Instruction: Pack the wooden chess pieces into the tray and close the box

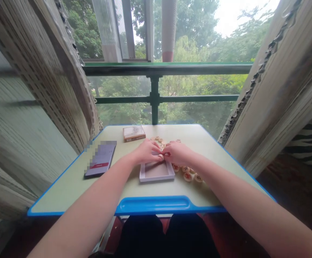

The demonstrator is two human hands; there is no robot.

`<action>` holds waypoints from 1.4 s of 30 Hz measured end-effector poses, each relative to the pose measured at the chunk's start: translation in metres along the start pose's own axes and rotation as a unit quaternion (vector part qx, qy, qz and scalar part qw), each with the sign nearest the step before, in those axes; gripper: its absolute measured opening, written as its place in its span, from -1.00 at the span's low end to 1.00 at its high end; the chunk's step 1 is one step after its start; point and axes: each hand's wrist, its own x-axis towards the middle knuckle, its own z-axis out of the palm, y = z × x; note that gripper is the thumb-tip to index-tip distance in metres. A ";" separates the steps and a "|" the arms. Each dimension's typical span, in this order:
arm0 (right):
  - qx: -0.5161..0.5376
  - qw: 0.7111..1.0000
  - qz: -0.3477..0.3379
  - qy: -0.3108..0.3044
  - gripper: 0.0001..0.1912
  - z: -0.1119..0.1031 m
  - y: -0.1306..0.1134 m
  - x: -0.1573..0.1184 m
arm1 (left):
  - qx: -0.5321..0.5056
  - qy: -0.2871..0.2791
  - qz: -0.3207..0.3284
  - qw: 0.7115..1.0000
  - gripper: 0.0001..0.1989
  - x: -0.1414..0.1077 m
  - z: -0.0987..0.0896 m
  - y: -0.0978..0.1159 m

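My left hand (pixel 147 152) and my right hand (pixel 177 152) meet over the far end of a shallow white box (pixel 157 178). Their fingertips pinch at a pale round xiangqi piece (pixel 161 157) between them, mostly covered by fingers. The near part of the box interior shows a bare, greyish-brown bottom. More wooden xiangqi pieces (pixel 187 176) with red or dark characters lie to the right of the box, partly under my right forearm. Beyond my hands sits another loose group of xiangqi pieces (pixel 159 140), partly hidden.
A boxed package (pixel 134 133) lies at the back of the pale table (pixel 129 186), which has a blue rim. On the left rests a dark flat case (pixel 102 159) with a red stripe, partly pixelated. A blue tray groove (pixel 156 205) runs along the near edge. Curtains flank both sides.
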 end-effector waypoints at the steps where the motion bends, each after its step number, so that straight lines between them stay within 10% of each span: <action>1: -0.001 1.000 0.000 0.000 -0.78 0.000 -0.001 0.000 | 0.000 -0.003 0.006 1.000 -0.80 0.000 0.000 0.001; 14: 0.011 0.999 0.034 -0.029 -0.78 -0.006 -0.004 -0.002 | -0.074 -0.025 -0.174 0.982 -0.68 -0.009 -0.028 -0.008; 42: 0.031 0.997 0.068 0.027 -0.82 -0.012 0.001 -0.002 | -0.133 0.001 -0.169 0.977 -0.73 -0.008 -0.025 -0.016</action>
